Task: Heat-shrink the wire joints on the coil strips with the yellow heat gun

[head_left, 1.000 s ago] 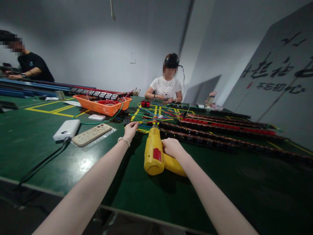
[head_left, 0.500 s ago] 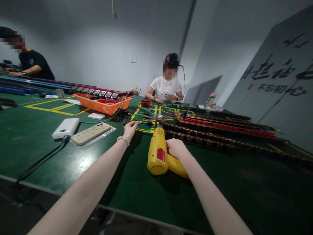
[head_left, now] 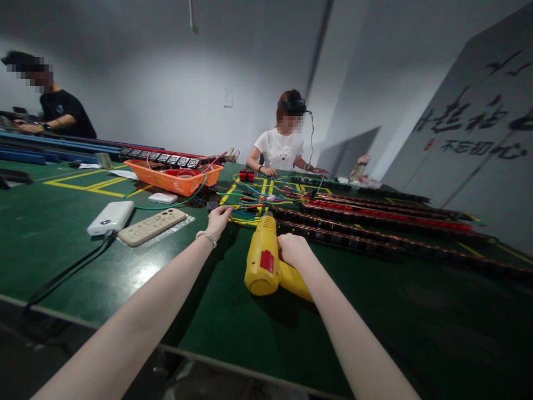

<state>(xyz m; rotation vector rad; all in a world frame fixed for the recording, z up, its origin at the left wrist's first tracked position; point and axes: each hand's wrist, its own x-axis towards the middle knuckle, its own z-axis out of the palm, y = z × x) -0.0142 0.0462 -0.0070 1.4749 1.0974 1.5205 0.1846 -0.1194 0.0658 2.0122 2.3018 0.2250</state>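
Observation:
My right hand is wrapped round the grip of a yellow power drill with a red label, its nose pointing away at a long black strip lying on the green table. My left hand, a bead bracelet on its wrist, reaches to the bundle of coloured wires at the strip's near end. Its fingers are pinched together there; what they hold is too small to make out.
A white power bank, a beige remote control and a small white box lie left. An orange tray stands behind them. More long strips run right. A person in white sits opposite; another in black works far left.
The drill and my right hand shifted slightly left and nearer the strip's end. My left hand stays at the wires. The person opposite stretched one arm out to the right.

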